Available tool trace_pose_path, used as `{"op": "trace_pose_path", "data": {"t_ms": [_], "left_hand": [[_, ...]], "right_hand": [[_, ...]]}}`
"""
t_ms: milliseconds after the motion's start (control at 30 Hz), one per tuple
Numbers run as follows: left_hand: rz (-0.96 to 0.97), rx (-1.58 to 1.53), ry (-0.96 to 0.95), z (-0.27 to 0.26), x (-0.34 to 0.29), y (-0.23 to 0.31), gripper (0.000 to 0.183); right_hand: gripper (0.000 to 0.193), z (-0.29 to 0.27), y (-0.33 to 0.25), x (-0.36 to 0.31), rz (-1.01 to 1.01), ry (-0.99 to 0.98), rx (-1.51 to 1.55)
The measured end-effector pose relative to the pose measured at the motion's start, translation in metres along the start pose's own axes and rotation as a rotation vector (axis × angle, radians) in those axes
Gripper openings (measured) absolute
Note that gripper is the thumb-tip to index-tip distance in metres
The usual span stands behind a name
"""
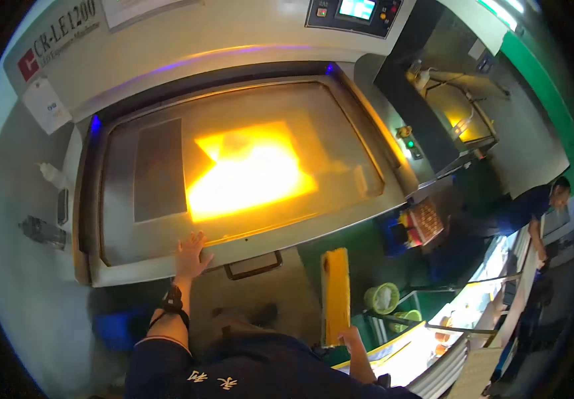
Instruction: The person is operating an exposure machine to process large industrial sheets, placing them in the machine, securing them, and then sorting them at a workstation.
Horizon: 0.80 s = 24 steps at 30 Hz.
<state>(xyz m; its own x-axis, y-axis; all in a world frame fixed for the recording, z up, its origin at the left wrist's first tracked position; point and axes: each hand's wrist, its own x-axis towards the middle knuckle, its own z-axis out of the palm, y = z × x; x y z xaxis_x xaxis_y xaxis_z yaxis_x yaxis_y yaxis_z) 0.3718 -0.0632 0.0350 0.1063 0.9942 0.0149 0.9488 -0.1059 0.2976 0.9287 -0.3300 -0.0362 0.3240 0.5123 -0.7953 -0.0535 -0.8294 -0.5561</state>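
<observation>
My left hand [192, 258] lies with its fingers spread on the front rim of a large flat exposure machine bed [247, 123]. It holds nothing, and a dark band circles the wrist. On the bed, a dark rectangular sheet [159, 169] lies flat at the left, beside a glaring patch of yellow light. Low on the right, my right hand [351, 339] is closed at the lower end of a long, narrow yellow panel [335, 292], which stands out to the right of my body. Its thumb side shows; the other fingers are partly hidden.
A black pull handle [253, 266] sticks out below the bed's front edge. Green baskets [382, 298] stand by a brightly lit rack at the right. Farther right, a person in dark clothing [523, 216] stands near a red crate-like box [425, 223]. A bottle [53, 175] is at the far left.
</observation>
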Motion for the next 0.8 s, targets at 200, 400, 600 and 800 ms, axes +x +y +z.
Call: {"op": "trace_pose_path", "data": {"t_ms": [200,400,600,800], "left_hand": [[-0.002,-0.035,-0.016,-0.005,0.000,0.010,0.064],[-0.105,-0.106,-0.110,0.012,0.005,0.002,0.075],[0.306,0.087,0.026,-0.111,-0.023,0.036,0.084],[-0.160,0.211,-0.481,-0.089,-0.027,-0.109,0.071]], "right_hand": [[0.043,-0.072,-0.005,-0.080,-0.160,0.170,0.334],[0.046,-0.020,-0.209,-0.064,-0.588,0.210,-0.652],[0.047,0.161,-0.359,-0.087,-1.330,-0.126,-1.440],[0.051,0.379,-0.335,-0.022,-1.525,-0.506,-1.571]]}}
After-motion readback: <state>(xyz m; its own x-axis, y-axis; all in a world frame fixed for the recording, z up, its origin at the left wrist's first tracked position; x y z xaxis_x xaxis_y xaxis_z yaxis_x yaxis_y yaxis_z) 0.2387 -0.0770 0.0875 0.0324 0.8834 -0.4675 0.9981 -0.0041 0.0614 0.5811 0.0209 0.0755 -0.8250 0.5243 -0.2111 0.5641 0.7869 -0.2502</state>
